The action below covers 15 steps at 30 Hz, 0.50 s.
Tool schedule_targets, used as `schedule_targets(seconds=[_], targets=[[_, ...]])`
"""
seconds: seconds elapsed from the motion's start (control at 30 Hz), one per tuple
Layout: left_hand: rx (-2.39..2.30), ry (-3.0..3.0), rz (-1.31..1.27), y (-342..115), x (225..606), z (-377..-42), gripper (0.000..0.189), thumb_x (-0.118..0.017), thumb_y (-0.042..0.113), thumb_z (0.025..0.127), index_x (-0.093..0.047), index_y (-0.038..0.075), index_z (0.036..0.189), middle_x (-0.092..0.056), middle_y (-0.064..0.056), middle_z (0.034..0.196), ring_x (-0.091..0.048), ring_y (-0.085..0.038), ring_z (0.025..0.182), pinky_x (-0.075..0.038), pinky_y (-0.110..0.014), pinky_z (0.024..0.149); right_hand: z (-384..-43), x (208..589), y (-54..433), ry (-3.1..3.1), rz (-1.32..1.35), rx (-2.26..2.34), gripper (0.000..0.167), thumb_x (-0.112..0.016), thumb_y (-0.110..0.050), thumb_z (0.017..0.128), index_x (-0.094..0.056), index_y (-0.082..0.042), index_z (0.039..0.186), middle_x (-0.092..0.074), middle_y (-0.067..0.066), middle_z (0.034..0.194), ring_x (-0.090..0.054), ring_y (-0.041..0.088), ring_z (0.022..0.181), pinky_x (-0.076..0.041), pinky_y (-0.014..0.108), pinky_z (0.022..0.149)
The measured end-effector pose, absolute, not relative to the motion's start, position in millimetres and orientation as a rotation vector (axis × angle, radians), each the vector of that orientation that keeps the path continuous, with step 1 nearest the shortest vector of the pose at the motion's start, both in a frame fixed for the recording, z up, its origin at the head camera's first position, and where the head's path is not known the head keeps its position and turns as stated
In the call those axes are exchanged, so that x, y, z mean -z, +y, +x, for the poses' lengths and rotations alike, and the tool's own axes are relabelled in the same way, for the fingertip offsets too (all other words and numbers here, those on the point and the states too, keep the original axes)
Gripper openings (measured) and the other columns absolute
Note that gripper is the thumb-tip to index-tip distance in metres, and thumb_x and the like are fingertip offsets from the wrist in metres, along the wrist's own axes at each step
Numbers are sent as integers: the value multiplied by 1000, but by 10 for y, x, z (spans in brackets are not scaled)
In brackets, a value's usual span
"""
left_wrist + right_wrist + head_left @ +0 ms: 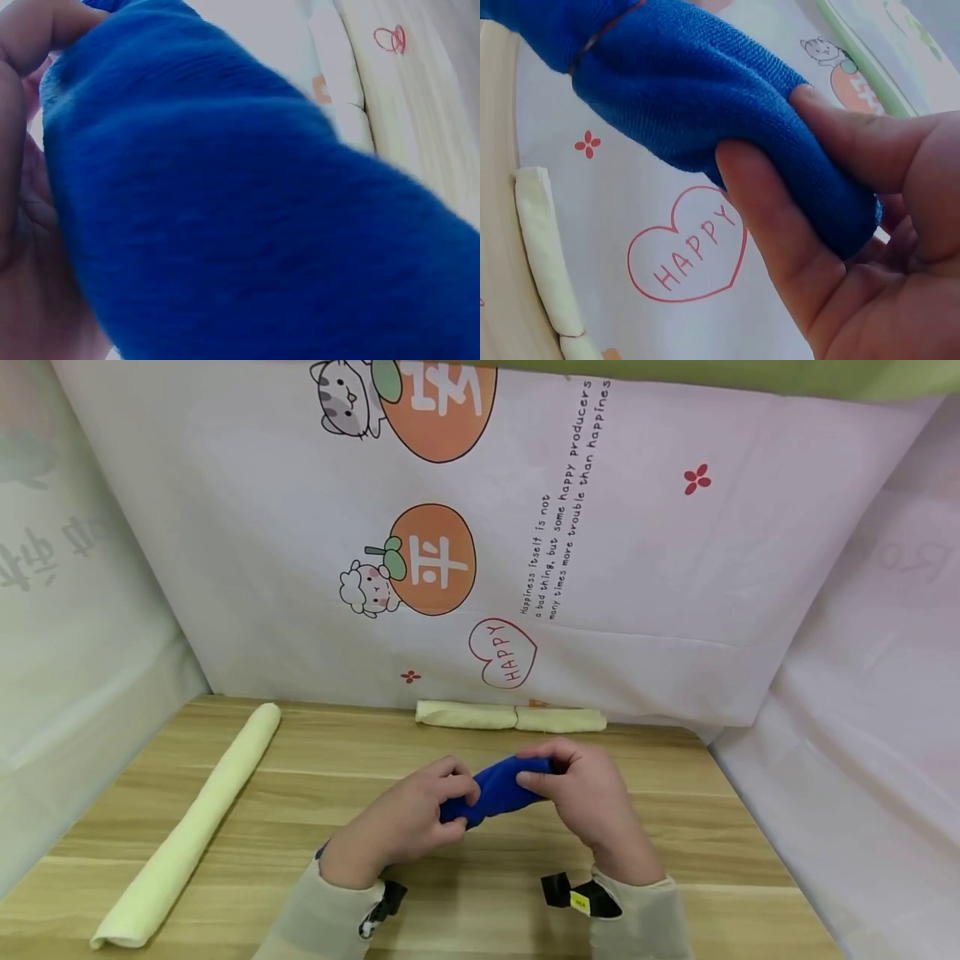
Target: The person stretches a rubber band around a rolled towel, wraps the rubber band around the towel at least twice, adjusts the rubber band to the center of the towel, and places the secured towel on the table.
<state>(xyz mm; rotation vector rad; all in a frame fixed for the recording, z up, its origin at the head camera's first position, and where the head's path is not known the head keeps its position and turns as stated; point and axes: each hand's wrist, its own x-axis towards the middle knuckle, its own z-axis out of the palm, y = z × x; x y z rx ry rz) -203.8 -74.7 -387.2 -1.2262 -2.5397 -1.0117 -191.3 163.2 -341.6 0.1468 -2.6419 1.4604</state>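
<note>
Both hands hold a rolled blue towel [504, 788] above the wooden table, its right end a little higher than its left in the head view. My left hand [411, 814] grips the left end with curled fingers. On the other end, my right hand [596, 797] pinches the roll between thumb and fingers. A thin reddish-brown band [604, 33] circles the blue towel in the right wrist view. The cloth [225, 217] fills most of the left wrist view and hides part of the left hand.
A long pale yellow towel roll [191, 827] lies slantwise on the left of the wooden table [720, 843]. At the back edge sits a shorter pale yellow roll [468, 715], tied with a thin band in its middle. A printed white cloth [637, 527] stands behind it.
</note>
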Motion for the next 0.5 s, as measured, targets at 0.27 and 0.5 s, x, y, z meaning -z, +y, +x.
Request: schedule_targets(seconds=[0.27,0.5], targets=[[884,-2557,-1213,-772,3890,-2021,21,-70,10,86,-53,20,79,-50,2,109,-55,-15,86,-50,-28,71,-1948,3433,1679,-2583,-62,-1685,17,-80,-16,86,-78,-14,102,-66,9,115,-64,26,98,-55,38,75],[844,-2687,-1029,-735,3846,-1973,52,-74,35,91,-50,21,135,-51,0,126,-56,-21,107,-48,-45,91,-1955,3421,1667,-2369,-81,-2024,19,-70,-8,94,-67,3,109,-55,20,120,-57,39,106,-58,44,72]])
